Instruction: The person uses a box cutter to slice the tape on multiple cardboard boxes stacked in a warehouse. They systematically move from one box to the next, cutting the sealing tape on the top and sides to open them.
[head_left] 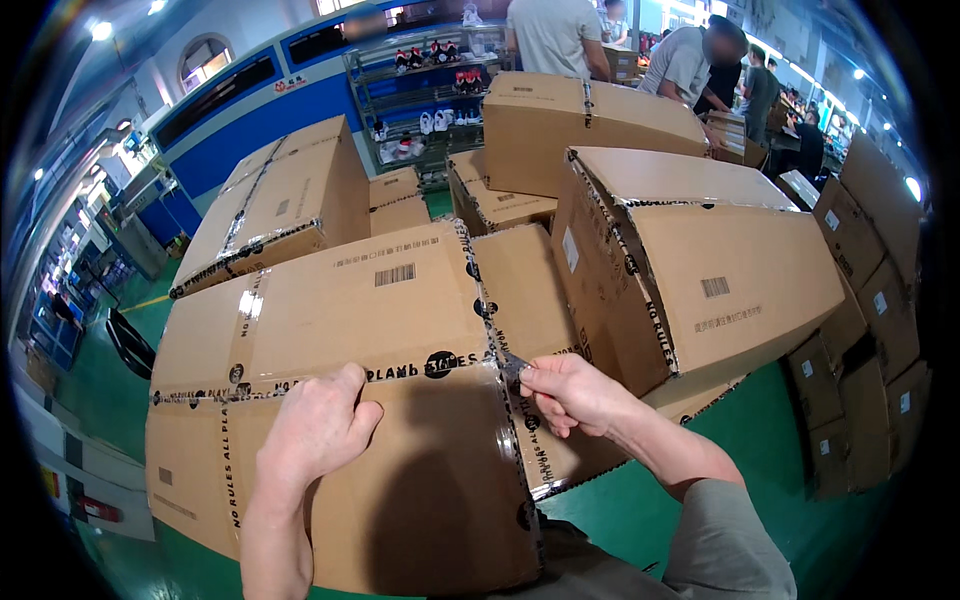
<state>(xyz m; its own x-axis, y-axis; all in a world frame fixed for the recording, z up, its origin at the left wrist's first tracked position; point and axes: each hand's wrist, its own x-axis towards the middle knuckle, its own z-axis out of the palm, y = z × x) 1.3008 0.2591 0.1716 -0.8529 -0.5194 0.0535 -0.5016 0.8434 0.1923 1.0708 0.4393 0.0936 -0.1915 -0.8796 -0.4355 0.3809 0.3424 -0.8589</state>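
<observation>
A large brown cardboard box [400,470] lies in front of me, with clear tape printed in black along its middle seam and right edge. My left hand [318,420] rests curled in a fist on its top, beside the taped seam; no object shows in it. At the box's right edge, my right hand [570,393] is closed in a pinch. Between its thumb and fingers is a loose end of packing tape [513,366], pulled up from where the seam meets the edge.
More taped cartons stand close by: one at the left [290,200], one at the right [740,270], one behind [590,130]. Smaller boxes stack at far right [875,310]. A shoe rack [430,100] and a blue machine [290,110] stand behind. People work at the back. The floor [740,480] is green.
</observation>
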